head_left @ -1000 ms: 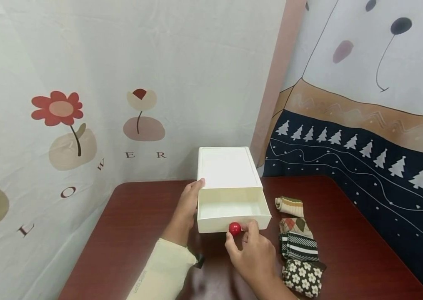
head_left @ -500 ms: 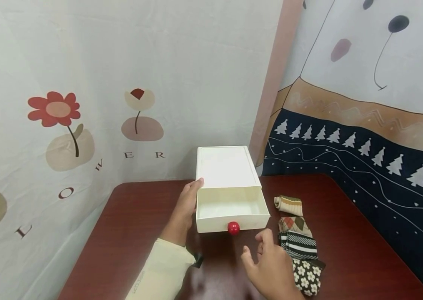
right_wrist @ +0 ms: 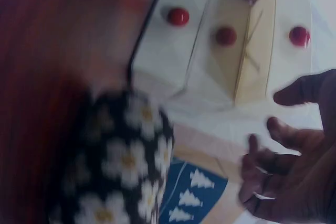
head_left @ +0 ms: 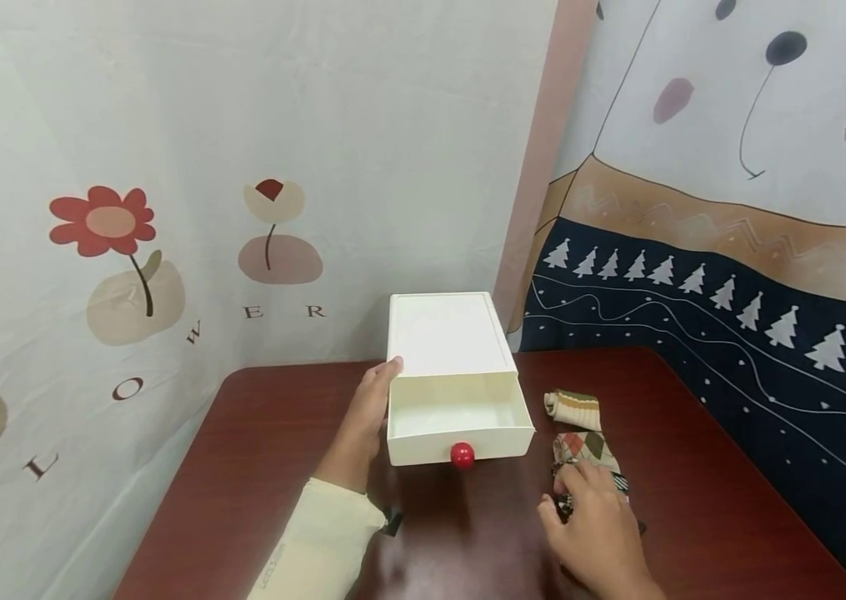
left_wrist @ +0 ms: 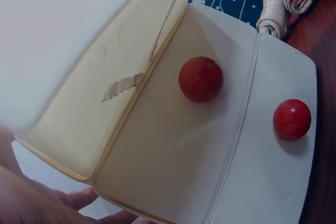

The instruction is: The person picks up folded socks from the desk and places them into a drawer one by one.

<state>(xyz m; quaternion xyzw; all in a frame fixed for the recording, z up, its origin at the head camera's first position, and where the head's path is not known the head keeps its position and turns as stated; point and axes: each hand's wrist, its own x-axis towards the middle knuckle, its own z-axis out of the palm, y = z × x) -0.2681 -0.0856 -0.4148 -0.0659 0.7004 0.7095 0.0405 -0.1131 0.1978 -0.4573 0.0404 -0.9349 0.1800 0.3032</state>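
Note:
A white drawer box [head_left: 445, 333] stands on the table with its top drawer [head_left: 501, 443] pulled out and bare inside; a red knob [head_left: 463, 455] is on its front. My left hand [head_left: 368, 404] holds the box's left side, thumb at the front top edge. Two lower drawers, each with a red knob [left_wrist: 201, 79], show in the left wrist view. My right hand [head_left: 598, 521] is over the folded socks, its fingers parted and loosely bent. Beside it in the right wrist view is a black sock with white flowers [right_wrist: 126, 161]. In the head view my hand mostly hides that sock.
Beyond my right hand lie a diamond-patterned sock [head_left: 591, 447] and a cream striped sock [head_left: 574, 409], with a black-and-white striped one [head_left: 621, 482] partly covered. The dark red table [head_left: 280, 450] meets patterned cloth walls at the back and right.
My right hand has let go of the red knob and moved right, over the socks. The drawer stays pulled out, and my left hand keeps its place on the box.

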